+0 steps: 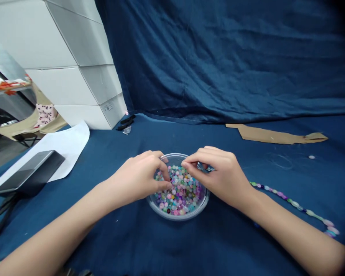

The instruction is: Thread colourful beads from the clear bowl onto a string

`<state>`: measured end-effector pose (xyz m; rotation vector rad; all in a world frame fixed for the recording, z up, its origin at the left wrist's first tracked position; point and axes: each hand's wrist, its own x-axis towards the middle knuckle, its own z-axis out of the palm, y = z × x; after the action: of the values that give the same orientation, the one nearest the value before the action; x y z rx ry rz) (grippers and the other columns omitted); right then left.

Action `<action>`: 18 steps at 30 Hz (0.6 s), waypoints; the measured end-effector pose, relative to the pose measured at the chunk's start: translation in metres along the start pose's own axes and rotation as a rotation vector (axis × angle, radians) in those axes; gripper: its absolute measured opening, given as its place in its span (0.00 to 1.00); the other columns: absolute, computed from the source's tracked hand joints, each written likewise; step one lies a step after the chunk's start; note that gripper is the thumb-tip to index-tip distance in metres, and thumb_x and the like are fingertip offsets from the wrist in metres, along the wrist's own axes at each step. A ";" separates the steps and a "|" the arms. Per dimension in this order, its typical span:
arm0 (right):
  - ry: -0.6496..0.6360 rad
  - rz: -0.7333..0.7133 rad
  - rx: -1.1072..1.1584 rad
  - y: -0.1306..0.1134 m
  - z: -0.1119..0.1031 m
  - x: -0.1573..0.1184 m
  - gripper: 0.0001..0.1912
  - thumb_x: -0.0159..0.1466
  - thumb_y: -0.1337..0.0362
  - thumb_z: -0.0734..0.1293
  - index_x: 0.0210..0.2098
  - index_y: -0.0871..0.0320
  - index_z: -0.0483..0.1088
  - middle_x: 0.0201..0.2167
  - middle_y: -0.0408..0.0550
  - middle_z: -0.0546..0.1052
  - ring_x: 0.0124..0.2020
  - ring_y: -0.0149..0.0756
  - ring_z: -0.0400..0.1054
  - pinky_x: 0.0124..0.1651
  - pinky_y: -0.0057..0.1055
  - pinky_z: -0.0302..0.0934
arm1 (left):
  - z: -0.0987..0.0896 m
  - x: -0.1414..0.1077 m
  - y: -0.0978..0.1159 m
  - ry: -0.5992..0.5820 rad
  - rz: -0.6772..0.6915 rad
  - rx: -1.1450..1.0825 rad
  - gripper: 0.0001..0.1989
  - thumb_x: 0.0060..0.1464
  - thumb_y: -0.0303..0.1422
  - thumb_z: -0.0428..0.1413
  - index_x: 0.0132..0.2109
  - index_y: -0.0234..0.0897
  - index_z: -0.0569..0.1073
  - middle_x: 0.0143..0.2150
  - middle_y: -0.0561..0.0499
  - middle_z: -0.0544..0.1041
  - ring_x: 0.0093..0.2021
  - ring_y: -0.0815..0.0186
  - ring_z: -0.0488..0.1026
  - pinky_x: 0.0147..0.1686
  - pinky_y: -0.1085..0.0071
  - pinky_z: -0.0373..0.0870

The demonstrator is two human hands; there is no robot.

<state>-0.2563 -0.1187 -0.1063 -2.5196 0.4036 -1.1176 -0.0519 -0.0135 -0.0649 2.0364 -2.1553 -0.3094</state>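
Quickly: left hand [138,178] and right hand [218,176] sit at the rim of a glass bowl [178,216] of mixed round beads [179,195] on the blue-clothed worktop [103,237]; fingers [166,185] curled, pinching, any grasp unclear.

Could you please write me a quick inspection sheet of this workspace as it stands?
Surface: blue cloth over the table, slightly creased.
Job's things: glass bowl full of mixed colourful beads; a row of beads lies on the cloth to the right.
Clutter: dark flat case on white paper; cardboard strip; small plastic bag.
Hands: left hand and right hand both at the bowl, fingers over the beads.
Cables: black cable at lower left.
Surroundings: blue backdrop; stacked white boxes.
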 end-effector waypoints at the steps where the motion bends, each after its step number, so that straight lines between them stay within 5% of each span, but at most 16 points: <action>1: 0.003 0.004 0.002 0.000 0.000 0.000 0.07 0.70 0.67 0.69 0.35 0.53 0.78 0.27 0.42 0.78 0.29 0.36 0.67 0.36 0.34 0.60 | 0.001 0.000 -0.002 0.009 0.001 -0.018 0.06 0.54 0.43 0.67 0.34 0.49 0.85 0.53 0.49 0.79 0.53 0.49 0.76 0.43 0.62 0.72; 5: 0.023 0.027 0.033 -0.003 0.000 0.000 0.07 0.69 0.67 0.69 0.34 0.53 0.78 0.27 0.41 0.77 0.29 0.35 0.68 0.37 0.34 0.60 | 0.002 0.002 -0.008 0.018 0.054 -0.135 0.04 0.54 0.41 0.69 0.35 0.49 0.86 0.56 0.48 0.78 0.58 0.48 0.73 0.54 0.54 0.72; 8: 0.067 0.112 0.112 -0.008 -0.002 0.000 0.07 0.69 0.66 0.70 0.33 0.54 0.77 0.26 0.41 0.77 0.26 0.34 0.67 0.33 0.33 0.60 | 0.000 0.006 -0.010 0.217 0.130 -0.228 0.03 0.56 0.39 0.68 0.35 0.47 0.85 0.61 0.47 0.76 0.62 0.47 0.69 0.62 0.47 0.65; 11: 0.150 0.215 0.177 -0.014 -0.004 -0.002 0.07 0.69 0.65 0.70 0.32 0.54 0.77 0.24 0.40 0.77 0.22 0.32 0.64 0.28 0.32 0.60 | 0.000 0.010 -0.007 0.407 0.133 -0.514 0.06 0.58 0.38 0.67 0.37 0.42 0.84 0.47 0.47 0.83 0.48 0.55 0.78 0.51 0.57 0.74; 13: 0.203 0.224 0.185 -0.016 -0.005 -0.003 0.07 0.68 0.65 0.71 0.32 0.53 0.77 0.23 0.40 0.77 0.20 0.32 0.64 0.26 0.32 0.59 | 0.002 0.012 -0.005 0.368 0.116 -0.800 0.06 0.58 0.36 0.68 0.38 0.39 0.83 0.37 0.49 0.84 0.38 0.60 0.80 0.40 0.65 0.77; 18: 0.255 0.129 0.212 -0.019 -0.002 -0.008 0.06 0.67 0.66 0.71 0.32 0.53 0.76 0.22 0.40 0.77 0.20 0.31 0.65 0.24 0.32 0.60 | 0.013 0.013 -0.004 0.354 0.209 -1.112 0.05 0.53 0.28 0.71 0.38 0.40 0.86 0.37 0.49 0.84 0.38 0.64 0.81 0.36 0.72 0.78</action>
<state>-0.2609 -0.0991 -0.1025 -2.1451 0.4787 -1.3583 -0.0517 -0.0266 -0.0787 1.1085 -1.4117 -0.8079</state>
